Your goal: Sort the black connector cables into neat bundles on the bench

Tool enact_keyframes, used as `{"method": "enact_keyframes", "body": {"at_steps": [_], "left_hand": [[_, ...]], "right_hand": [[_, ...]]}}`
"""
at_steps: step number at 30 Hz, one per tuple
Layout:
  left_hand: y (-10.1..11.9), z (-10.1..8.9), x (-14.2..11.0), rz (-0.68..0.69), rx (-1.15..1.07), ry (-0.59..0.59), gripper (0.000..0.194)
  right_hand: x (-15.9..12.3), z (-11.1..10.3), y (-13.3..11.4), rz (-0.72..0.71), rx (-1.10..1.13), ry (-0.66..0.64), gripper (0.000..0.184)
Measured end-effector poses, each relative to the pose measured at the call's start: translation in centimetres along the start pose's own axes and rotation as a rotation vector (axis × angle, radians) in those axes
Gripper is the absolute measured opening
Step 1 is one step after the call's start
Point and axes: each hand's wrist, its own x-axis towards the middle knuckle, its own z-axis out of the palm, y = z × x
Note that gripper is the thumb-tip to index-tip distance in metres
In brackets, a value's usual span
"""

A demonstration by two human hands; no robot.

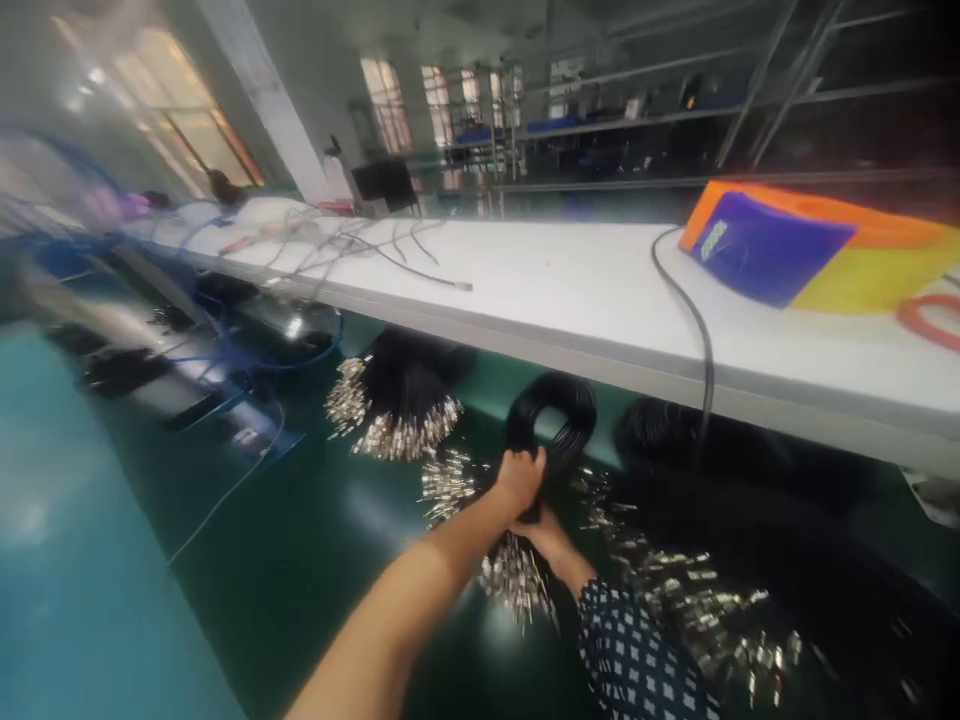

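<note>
A looped bundle of black cables [577,400] hangs over the green floor, just in front of the white bench edge. My left hand [521,478] is closed around its neck, below the round loop. Lower down, my right hand [549,540] is closed on the same bundle, close to its silvery metal connectors [517,580], which fan out beneath. Parts of the fingers are hidden by the cables and by each other. Another fan of connectors [448,485] shows just left of my left hand; whether it belongs to the held bundle I cannot tell.
More black cable bundles with connectors [409,430] lie under the bench [540,270] to the left, and a large pile of connectors [705,610] spreads at the right. On the bench are an orange, purple and yellow box [787,250], loose cables [405,262] and a cable hanging over the edge [705,350].
</note>
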Motion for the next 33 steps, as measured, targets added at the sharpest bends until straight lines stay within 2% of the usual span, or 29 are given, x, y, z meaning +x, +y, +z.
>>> {"method": "enact_keyframes", "body": {"at_steps": [2, 4, 8, 10, 13, 16, 18, 20, 22, 24, 27, 29, 33], "left_hand": [[0.2, 2.2, 0.9, 0.029, 0.000, -0.012, 0.066], [0.1, 3.5, 1.2, 0.061, 0.011, -0.002, 0.049], [-0.8, 4.2, 1.1, 0.140, 0.015, 0.052, 0.041], [-1.1, 4.6, 0.9, 0.161, 0.008, 0.101, 0.041], [-1.4, 5.3, 1.1, 0.167, 0.001, 0.159, 0.042], [-1.9, 5.4, 1.9, 0.189, -0.009, 0.162, 0.053], [-2.1, 4.9, 2.1, 0.193, -0.012, 0.165, 0.062], [-1.8, 4.6, 1.1, 0.184, -0.007, 0.204, 0.067], [-0.4, 4.9, -1.2, 0.181, 0.001, 0.269, 0.065], [2.1, 6.2, -4.9, 0.203, 0.006, 0.313, 0.055], [7.2, 9.9, -11.7, 0.334, -0.079, 0.299, 0.039], [11.0, 12.7, -16.3, 0.418, -0.188, 0.270, 0.038], [18.4, 17.3, -23.8, 0.279, -0.280, 0.269, 0.041]], "right_hand": [[-0.2, 0.7, 1.8, 0.043, 0.001, 0.114, 0.060], [-0.8, 1.5, 2.9, 0.057, -0.005, 0.188, 0.068], [-4.4, 1.8, 3.6, 0.010, -0.056, 0.299, 0.074], [-8.0, 1.3, 4.2, -0.035, -0.079, 0.320, 0.067], [-15.0, 0.1, 6.5, -0.079, -0.173, 0.278, 0.046], [-22.6, -1.0, 10.1, 0.070, -0.268, 0.254, 0.026], [-26.9, -1.3, 12.6, 0.155, -0.252, 0.268, 0.019], [-30.5, -1.3, 14.7, 0.180, -0.193, 0.317, 0.018], [-33.2, -1.3, 16.4, 0.197, -0.108, 0.380, 0.021], [-35.4, -1.4, 17.8, 0.219, -0.019, 0.432, 0.027], [-38.2, -2.0, 19.6, 0.226, 0.067, 0.476, 0.034], [-40.2, -3.0, 20.8, 0.213, 0.101, 0.483, 0.035], [-45.7, -6.6, 23.4, 0.192, 0.075, 0.492, 0.032]]}}
